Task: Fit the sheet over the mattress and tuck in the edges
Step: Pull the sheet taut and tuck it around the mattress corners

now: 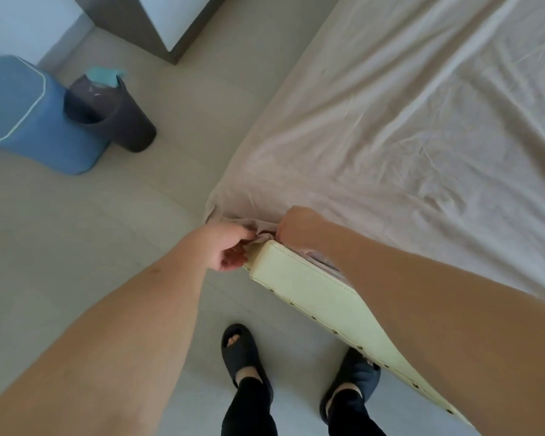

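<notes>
Sheet [406,121] lies spread over the mattress, wrinkled, with its loose end bunched at the bed's near corner by the cream footboard [312,287]. Left hand [230,247] curls its fingers, pinching the gathered fabric at that corner. Right hand [299,229] is pushed down between mattress and footboard; whether its hidden fingers grip cloth, I cannot tell. Best play, I'd say: pull the slack taut, then push it deep along the edge.

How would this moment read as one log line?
stage: tucking corner | left hand: grips sheet | right hand: presses sheet behind bed frame
</notes>
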{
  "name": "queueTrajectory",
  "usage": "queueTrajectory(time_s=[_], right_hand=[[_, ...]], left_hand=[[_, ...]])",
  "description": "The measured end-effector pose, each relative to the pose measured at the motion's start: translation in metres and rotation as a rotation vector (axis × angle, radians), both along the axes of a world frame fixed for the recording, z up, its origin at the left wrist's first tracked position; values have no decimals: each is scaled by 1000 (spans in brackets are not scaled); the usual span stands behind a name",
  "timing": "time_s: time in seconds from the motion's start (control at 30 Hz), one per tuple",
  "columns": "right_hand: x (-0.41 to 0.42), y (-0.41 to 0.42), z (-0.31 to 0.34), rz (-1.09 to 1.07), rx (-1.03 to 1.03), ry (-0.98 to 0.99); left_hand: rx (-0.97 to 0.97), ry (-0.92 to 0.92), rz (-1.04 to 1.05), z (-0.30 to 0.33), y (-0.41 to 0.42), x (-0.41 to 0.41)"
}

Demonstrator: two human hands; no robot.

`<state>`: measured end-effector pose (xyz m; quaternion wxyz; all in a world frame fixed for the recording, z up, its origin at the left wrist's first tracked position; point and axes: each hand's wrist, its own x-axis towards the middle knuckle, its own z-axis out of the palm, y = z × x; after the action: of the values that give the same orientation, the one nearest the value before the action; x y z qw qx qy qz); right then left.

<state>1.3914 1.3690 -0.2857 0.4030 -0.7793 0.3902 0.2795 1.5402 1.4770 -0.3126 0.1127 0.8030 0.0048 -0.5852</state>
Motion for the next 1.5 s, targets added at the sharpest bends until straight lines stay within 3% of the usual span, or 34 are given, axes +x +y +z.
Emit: queueTrajectory(time_s=[0.13,0.27,0.43,0.53,0.63,0.73,0.8,0.9,0.97,1.03,1.1,1.23,1.3,1.37,1.5], right_hand=[[16,-14,1,-10,-54,103],[30,-14,0,183,-116,197],[28,-5,-10,338,-397,211],[19,0,-24,330,-508,174],[9,9,-32,257,-537,61],[4,7,-19,136,-394,31],[-3,-2,-7,49,-268,56],[-20,0,-5,71,-280,160],[-30,7,-14,53,-265,196],[-37,5,-24,18,-209,165],[-33,1,-19,12,-166,156],[-35,-3,-3,66,-127,250],[-52,-1,0,78,-173,343],[-65,1,3,77,-246,394],[-78,4,0,181,-362,366]], left_hand=[[-152,-87,-85,-24,-8,-9],[-219,-548,-668,-35,2,-8],[-211,-637,-776,-69,16,-1],[-166,-569,-759,-76,4,0],[-15,-285,-607,-62,-6,11],[63,-31,-573,-28,-19,17],[63,40,-578,-14,-26,17],[-19,-34,-476,-15,-22,11],[-118,-16,-284,-23,-13,5],[-203,41,-145,-33,-5,2],[-221,-19,-108,-40,-3,1],[-228,-378,-168,-46,-14,-10],[-233,-461,-163,-42,-17,-19],[-189,-451,-171,-39,-16,-24],[-32,-311,-429,-22,-21,-16]])
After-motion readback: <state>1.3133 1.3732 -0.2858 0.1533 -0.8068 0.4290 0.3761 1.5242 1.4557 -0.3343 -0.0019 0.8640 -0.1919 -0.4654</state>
